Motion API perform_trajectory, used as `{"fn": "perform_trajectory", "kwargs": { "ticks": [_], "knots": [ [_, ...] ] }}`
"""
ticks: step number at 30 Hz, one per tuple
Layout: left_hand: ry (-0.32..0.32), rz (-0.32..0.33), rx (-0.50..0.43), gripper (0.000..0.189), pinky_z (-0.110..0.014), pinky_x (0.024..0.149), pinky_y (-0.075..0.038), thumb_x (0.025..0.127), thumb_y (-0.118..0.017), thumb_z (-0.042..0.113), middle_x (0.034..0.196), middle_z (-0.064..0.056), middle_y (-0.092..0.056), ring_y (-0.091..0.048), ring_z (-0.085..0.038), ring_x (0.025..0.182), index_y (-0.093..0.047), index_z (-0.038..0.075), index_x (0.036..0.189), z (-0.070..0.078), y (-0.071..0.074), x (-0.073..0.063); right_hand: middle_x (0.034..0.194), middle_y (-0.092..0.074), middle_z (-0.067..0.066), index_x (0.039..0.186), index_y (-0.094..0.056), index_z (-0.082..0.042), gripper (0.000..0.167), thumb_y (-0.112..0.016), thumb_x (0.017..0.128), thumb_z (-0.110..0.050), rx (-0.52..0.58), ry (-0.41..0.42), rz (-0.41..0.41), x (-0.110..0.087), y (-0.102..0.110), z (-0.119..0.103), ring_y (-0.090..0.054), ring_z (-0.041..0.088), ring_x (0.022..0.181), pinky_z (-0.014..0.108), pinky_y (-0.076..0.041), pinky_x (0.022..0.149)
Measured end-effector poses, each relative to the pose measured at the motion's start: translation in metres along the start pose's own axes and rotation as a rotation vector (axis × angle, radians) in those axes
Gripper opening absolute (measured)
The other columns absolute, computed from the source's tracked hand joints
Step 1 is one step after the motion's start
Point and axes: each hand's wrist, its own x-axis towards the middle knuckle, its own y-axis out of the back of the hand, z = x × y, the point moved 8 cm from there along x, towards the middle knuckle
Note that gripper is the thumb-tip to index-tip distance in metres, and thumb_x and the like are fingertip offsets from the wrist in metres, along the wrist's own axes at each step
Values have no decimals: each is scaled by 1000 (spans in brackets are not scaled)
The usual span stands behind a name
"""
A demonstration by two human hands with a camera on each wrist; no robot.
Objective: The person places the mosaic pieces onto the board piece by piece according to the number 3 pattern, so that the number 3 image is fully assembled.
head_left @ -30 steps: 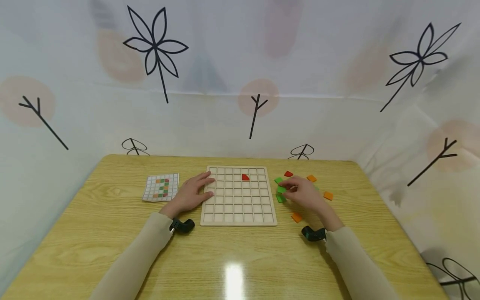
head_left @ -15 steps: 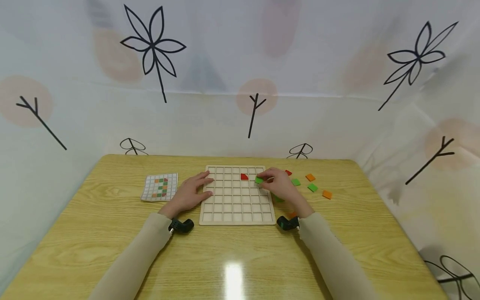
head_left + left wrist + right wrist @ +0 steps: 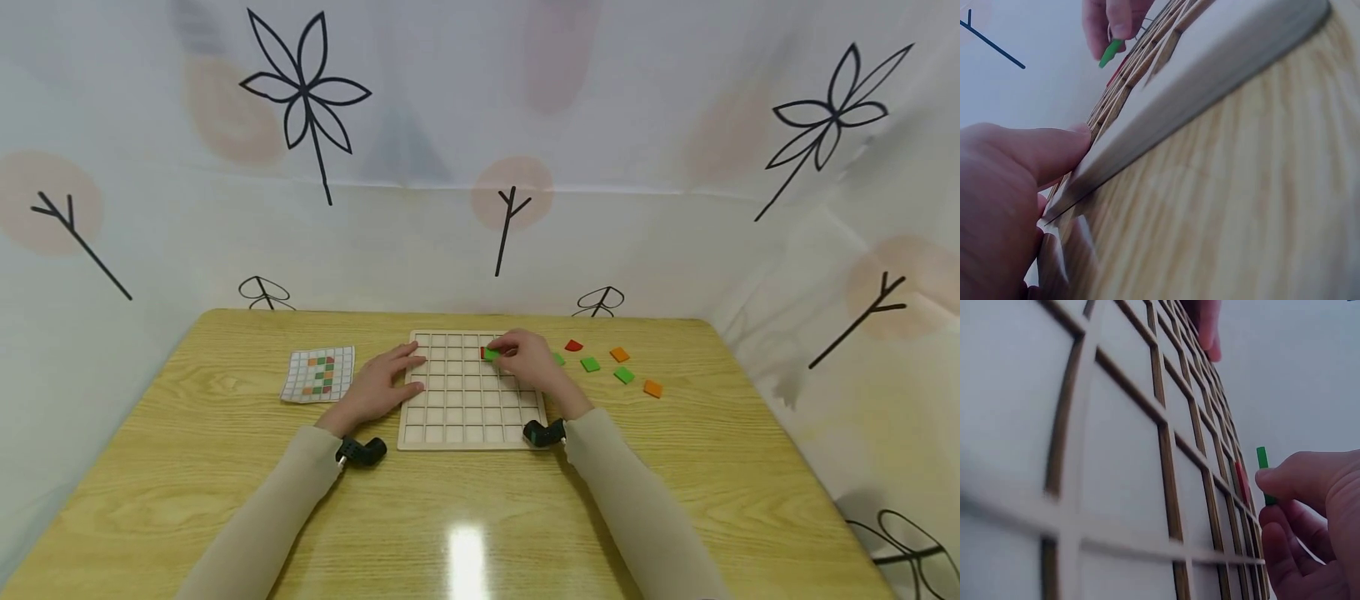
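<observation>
A pale wooden grid board (image 3: 456, 410) lies on the table between both hands. My left hand (image 3: 381, 387) rests on its left edge with the fingers spread, and the left thumb (image 3: 1063, 147) lies along the rim in the left wrist view. Above the upper middle of the board, my right hand (image 3: 531, 360) pinches a green square tile (image 3: 491, 354) between thumb and fingers. In the right wrist view the green tile (image 3: 1262, 457) stands edge-on above the grid. A red tile with a rounded corner (image 3: 1242, 482) sits in a cell right beside it, partly covered in the head view.
Right of the board lie loose tiles: a red one (image 3: 573, 345), green ones (image 3: 590, 364) and orange ones (image 3: 619, 354). A paper card (image 3: 319, 375) printed with a coloured grid pattern lies to the left. A patterned cloth (image 3: 420, 250) hangs behind the table.
My right hand has picked up the green tile from the pile on the right and carried it left over the board to the red tile. The left hand has stayed on the board's edge.
</observation>
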Motion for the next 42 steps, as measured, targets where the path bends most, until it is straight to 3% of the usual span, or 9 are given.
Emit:
{"fn": "perform_trajectory", "kwargs": {
  "ticks": [7,12,25,32,42],
  "knots": [
    [-8,-3,-5,52,-61,113,-26,97,-66,29,158,-12,-35,-28,-35,146,-55,7,143,3,2,1,119,-63,8,114,-75,-9,22,-70,92,-7,110,-35,24,10,-13,-3,-61,25,105,40,-53,88],
    [-13,-4,-2,53,-61,113,-26,97,-66,30,158,-12,-35,-28,-35,146,-55,7,143,1,1,1,117,-64,7,115,-74,-9,23,-71,92,-7,194,-79,55,10,-23,2,-60,24,99,38,-51,82],
    [-17,-2,-4,53,-61,113,-26,98,-66,29,158,-14,-35,-28,-36,146,-54,6,144,5,1,1,120,-63,5,112,-76,-10,20,-71,92,-5,172,-55,82,9,-27,4,-59,23,102,39,-52,85],
    [-10,-8,10,52,-61,112,-27,98,-66,29,158,-14,-35,-29,-38,145,-55,6,143,4,-1,-4,122,-62,5,111,-76,-10,19,-71,93,-7,153,-94,64,5,-32,5,-59,24,106,39,-52,87],
    [-16,8,-5,52,-65,112,-23,97,-66,27,157,-15,-35,-28,-38,145,-54,5,143,9,3,-2,126,-61,7,112,-76,-7,21,-71,92,-5,148,-61,79,8,-28,-1,-59,26,108,39,-52,87]
  ]
}}
